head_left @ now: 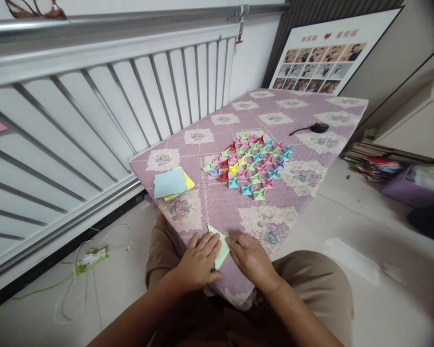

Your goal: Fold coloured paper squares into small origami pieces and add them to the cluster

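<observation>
A light green sheet of origami paper [222, 251], folded to a pointed shape, lies on the near corner of the table. My left hand [201, 258] rests on its left part, fingers stretched out flat. From the other side, my right hand [251, 258] touches the paper's right edge, its fingers extended and close together, the tips partly hidden. Beyond both hands, several small folded paper pieces [252, 165] in red, pink, green, blue and yellow stand grouped in rows. To the left lies a stack of square paper [169, 184], light blue on top with yellow showing beneath.
A purple floral cloth [217, 205] covers the table. Along the left runs a white radiator [144, 91]. A black object with a cord [318, 127] lies at the far right of the table, and a photo board [318, 53] leans behind. A power strip [92, 259] sits on the floor.
</observation>
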`<state>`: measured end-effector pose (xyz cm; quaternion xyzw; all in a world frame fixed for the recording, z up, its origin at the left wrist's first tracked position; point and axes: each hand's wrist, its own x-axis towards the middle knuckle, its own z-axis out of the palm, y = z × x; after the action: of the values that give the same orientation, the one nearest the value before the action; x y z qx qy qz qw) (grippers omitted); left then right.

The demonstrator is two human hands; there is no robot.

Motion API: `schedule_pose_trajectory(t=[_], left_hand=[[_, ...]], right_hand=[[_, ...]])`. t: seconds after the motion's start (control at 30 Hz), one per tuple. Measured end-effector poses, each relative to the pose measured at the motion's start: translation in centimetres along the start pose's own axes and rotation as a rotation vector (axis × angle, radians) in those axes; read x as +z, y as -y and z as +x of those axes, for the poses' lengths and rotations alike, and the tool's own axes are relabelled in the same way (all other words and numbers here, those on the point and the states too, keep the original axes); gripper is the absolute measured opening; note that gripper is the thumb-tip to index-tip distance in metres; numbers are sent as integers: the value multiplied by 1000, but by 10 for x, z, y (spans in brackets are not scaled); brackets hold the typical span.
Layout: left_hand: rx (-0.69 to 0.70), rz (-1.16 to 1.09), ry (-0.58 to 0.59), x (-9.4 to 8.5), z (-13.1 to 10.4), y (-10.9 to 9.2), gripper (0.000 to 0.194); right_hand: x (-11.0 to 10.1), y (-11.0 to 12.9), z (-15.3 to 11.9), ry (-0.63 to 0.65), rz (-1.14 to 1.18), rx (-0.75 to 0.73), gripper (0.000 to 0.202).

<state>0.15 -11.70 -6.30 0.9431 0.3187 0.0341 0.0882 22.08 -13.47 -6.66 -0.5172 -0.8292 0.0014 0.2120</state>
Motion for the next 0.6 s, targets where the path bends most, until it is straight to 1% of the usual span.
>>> schedule_pose_trajectory(t=[0.17,0.3,0.47,0.6], left_hand=[[-18,-13,0,-4,0,-3,80],[-18,-22,-13,-6,1,-3,80],[24,-17,-26,-7,2,1,80],[15,-29,-3,-6,2,4,84]], right_hand=[[-4,1,-8,-3,-30,18,28],[-5,3,-8,20,-49,44,28],[-4,6,-7,61,-77,62,28],[-3,7,-9,72,-81,76,31]])
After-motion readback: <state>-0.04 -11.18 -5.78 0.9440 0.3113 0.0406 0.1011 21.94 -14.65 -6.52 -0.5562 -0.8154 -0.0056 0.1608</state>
